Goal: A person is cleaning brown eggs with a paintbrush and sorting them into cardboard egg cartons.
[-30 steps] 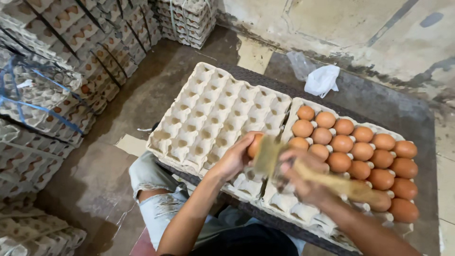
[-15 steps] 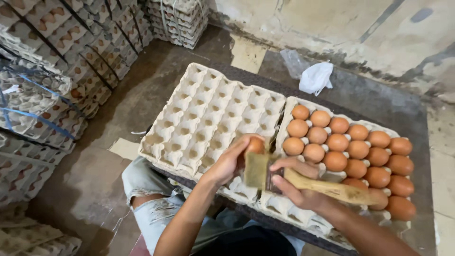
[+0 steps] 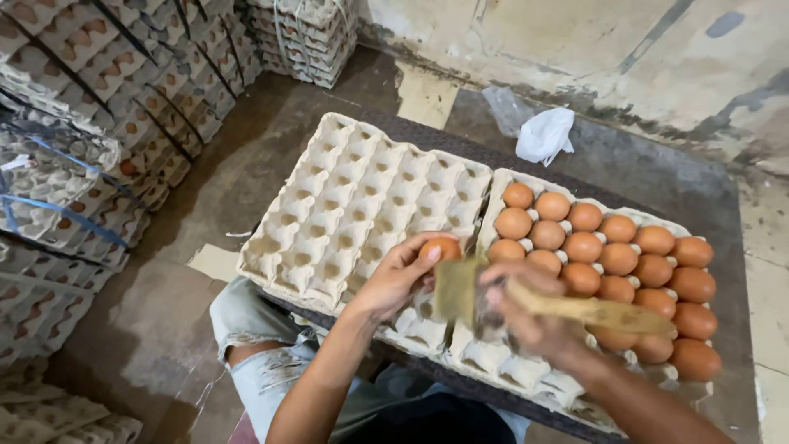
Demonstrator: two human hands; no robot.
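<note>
Centrally, a brown egg (image 3: 441, 247) is gripped in the fingertips of the left hand (image 3: 400, 275), raised just above the seam where two pulp trays meet. A flat wooden-handled brush (image 3: 526, 299) is held against it from the right; its blurred head lies just beside the egg, and whether it touches the shell cannot be told. The handle is clasped by the right hand (image 3: 526, 316), fingers closed around it, the free end of the handle pointing out over the eggs to the right.

Under the right hand, the filled tray (image 3: 501, 362) is seen: brown eggs (image 3: 618, 256) are seated in most of its cups, while the near rows by the hand show bare cups. Directly to the left, edge to edge with it, the empty tray (image 3: 353, 218) is laid, every cup vacant. Both trays are carried by a dark bench (image 3: 657, 168).

At the far side of the bench, well apart from the hands, a crumpled white plastic bag (image 3: 546, 134) is noted, close to a stained, scuffed wall (image 3: 625, 49).

Below the bench edge, the person's knee in torn light jeans (image 3: 246, 329) is visible over a dark concrete floor (image 3: 156, 329).

Along the left, stacks of pulp egg trays (image 3: 74, 131) are piled, some bound with blue strapping (image 3: 66, 210); brown eggs are glimpsed through gaps in them. A further tied stack (image 3: 308, 37) is set at the far corner.
</note>
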